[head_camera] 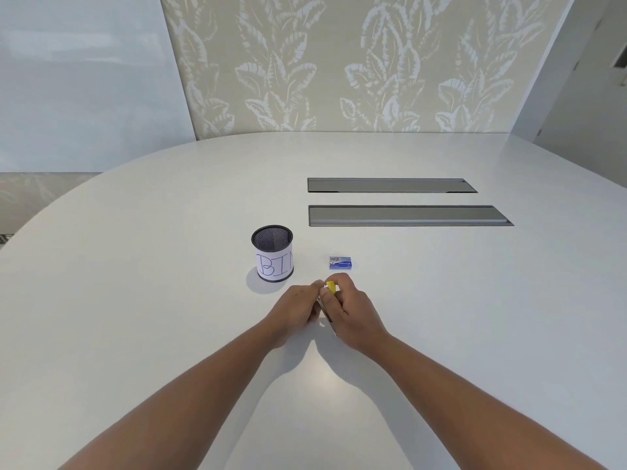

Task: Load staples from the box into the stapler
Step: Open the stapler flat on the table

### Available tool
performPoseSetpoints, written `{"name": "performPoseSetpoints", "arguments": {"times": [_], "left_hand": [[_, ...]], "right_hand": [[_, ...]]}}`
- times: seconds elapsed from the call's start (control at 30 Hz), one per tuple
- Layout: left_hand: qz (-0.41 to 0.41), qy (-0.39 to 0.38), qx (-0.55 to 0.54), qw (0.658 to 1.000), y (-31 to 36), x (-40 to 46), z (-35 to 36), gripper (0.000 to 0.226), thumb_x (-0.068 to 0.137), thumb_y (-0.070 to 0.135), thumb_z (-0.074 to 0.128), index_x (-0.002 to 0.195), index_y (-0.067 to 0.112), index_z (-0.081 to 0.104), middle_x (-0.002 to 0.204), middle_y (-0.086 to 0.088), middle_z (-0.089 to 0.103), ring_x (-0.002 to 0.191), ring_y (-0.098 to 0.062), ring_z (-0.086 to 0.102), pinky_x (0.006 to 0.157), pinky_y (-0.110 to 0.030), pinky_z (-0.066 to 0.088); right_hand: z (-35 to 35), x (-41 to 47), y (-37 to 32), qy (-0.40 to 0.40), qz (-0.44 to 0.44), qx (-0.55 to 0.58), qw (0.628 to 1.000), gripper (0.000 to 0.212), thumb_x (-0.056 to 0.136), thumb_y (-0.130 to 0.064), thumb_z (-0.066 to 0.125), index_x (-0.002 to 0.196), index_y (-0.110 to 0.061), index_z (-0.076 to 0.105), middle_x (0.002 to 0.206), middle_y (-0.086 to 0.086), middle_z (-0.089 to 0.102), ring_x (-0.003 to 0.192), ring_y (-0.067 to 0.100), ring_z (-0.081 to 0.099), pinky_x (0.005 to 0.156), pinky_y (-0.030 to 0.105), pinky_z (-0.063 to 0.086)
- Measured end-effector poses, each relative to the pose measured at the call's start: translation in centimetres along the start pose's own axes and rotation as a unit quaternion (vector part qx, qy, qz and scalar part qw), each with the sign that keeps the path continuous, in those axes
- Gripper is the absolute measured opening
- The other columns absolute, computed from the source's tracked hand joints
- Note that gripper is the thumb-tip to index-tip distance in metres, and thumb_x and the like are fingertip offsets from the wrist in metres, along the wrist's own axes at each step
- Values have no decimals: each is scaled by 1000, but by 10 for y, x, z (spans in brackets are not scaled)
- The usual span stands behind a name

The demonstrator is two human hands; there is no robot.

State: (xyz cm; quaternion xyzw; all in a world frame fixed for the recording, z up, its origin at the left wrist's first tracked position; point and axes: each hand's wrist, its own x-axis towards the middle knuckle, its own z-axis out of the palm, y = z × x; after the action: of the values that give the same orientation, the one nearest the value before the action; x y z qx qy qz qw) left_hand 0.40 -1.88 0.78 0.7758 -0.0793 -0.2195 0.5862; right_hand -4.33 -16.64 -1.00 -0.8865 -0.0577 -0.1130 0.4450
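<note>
A small yellow stapler (330,287) is held between both hands just above the white table (169,300); only its yellow tip and a thin metal edge show between the fingers. My left hand (297,308) grips it from the left with curled fingers. My right hand (349,312) wraps over it from the right. A little beyond the hands, the small blue staple box (340,262) lies closed on the table.
A black mesh cup (273,257) with a paper label reading "BIN" stands left of the box. Two grey recessed cable flaps (407,216) are set into the table farther back on the right. A patterned wall rises behind the table.
</note>
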Motion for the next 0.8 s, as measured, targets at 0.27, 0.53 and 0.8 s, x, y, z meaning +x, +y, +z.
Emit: {"name": "performPoseSetpoints", "arguments": {"times": [0.27, 0.53, 0.8], "left_hand": [[-8, 59, 45, 997, -3, 7, 7, 48, 100, 37, 45, 58, 15, 51, 50, 4, 51, 46, -12, 41, 55, -26, 34], [1, 62, 96, 993, -3, 11, 10, 50, 104, 38, 40, 59, 16, 47, 54, 2, 47, 50, -14, 38, 57, -29, 33], [-72, 103, 2, 992, -2, 14, 4, 49, 102, 41, 37, 63, 16, 52, 43, 6, 51, 33, -9, 39, 44, -19, 32]], "right_hand": [[-1, 3, 3, 5, 12, -75, 997, 29, 100, -60, 33, 98, -33, 43, 63, -4, 63, 58, 15, 58, 58, 41, 49], [11, -8, 4, 90, -17, -86, 992, 21, 103, -49, 38, 98, -29, 41, 62, -5, 55, 58, 19, 54, 57, 40, 46], [-5, 0, -10, 132, -4, -5, 991, 21, 95, -48, 40, 91, -28, 39, 57, -1, 55, 55, 25, 58, 52, 42, 48]]}}
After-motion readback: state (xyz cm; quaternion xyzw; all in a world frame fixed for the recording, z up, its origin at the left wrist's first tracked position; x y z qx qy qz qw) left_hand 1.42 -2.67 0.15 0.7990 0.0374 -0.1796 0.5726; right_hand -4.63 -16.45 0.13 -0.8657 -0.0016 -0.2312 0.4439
